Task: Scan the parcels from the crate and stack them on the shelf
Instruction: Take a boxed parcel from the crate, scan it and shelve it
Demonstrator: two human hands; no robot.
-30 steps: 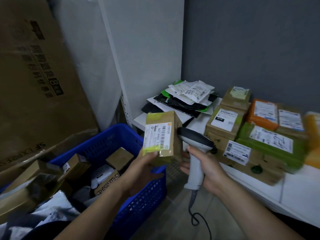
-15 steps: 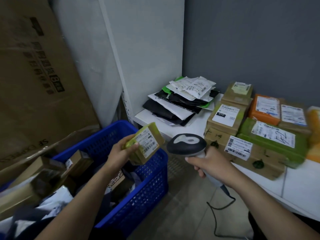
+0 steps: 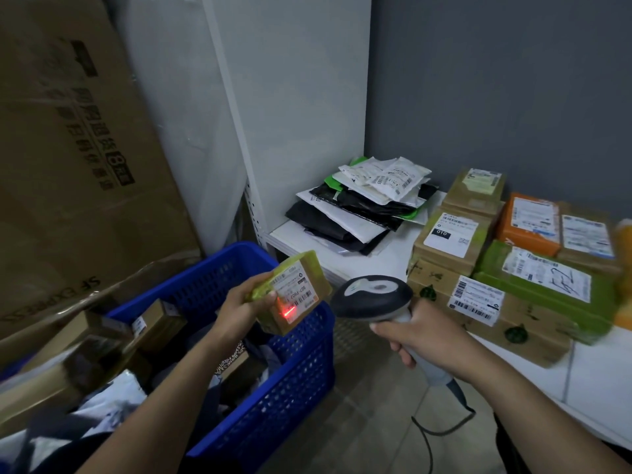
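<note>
While I watch through the head camera, the biggest thing I see is a tall brown cardboard box (image 3: pixel 68 165) leaning at the left, with big dark printed characters on it and the words SF EXPRESS upside down near its bottom edge. Next comes the white shelf (image 3: pixel 598 381) on the right. On it sit brown boxes (image 3: pixel 533 333), a green parcel (image 3: pixel 506 265) with a white label and black pen marks, and an orange parcel (image 3: pixel 513 234) behind it. One of them, the 010 box (image 3: pixel 478 248), has a label with 010 in a black patch. At the back left of the shelf lies a pile of flat black and white mail bags (image 3: pixel 362 206). Down by the shelf's corner stands the blue crate (image 3: pixel 273 388), with more small brown boxes and soft bags inside. My right hand (image 3: pixel 420 340) is wrapped tight round the grip of the grey and black scanner (image 3: pixel 372 299), whose head points left at the parcel. My left hand (image 3: pixel 239 313) is clamped on the small parcel (image 3: pixel 289 295), thumb on its top face, holding it tilted above the crate's right rim, just beside the scanner's head. It is a little brown box wrapped in shiny yellow-green tape. Its white label (image 3: pixel 297 285) faces up, and I think it reads 507-P807 next to a barcode. A small red light (image 3: pixel 287 313) glows by the label's lower edge.
</note>
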